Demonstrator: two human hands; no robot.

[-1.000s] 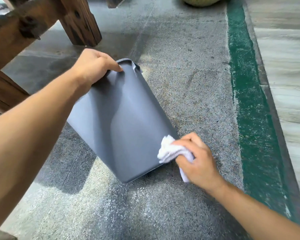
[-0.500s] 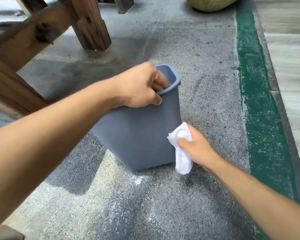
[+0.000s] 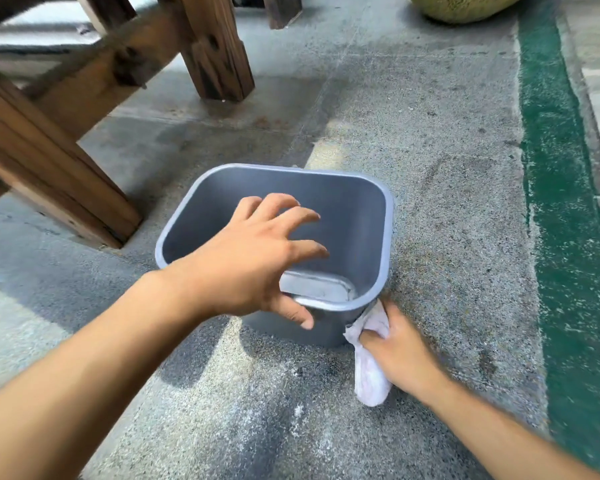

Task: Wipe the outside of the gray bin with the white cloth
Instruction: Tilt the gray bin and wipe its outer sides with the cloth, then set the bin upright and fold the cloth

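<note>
The gray bin [image 3: 359,202] stands upright on the concrete floor, its opening facing up and nothing visible inside. My left hand [image 3: 253,268] hovers over the opening with fingers spread apart, the thumb lying at the outside of the near rim; it grips nothing. My right hand [image 3: 399,351] is closed on the white cloth [image 3: 369,372] and presses its top end against the bin's near right corner, just below the rim. The rest of the cloth hangs down to the floor.
Thick wooden legs and beams stand to the left [image 3: 49,161] and behind [image 3: 215,46] the bin. A green painted stripe [image 3: 561,202] runs along the right. A yellowish rounded object [image 3: 465,5] sits at the top edge.
The bin went from tipped over to standing upright. My left hand released the rim and spread its fingers above the opening. My right hand kept the cloth at the near right corner.
</note>
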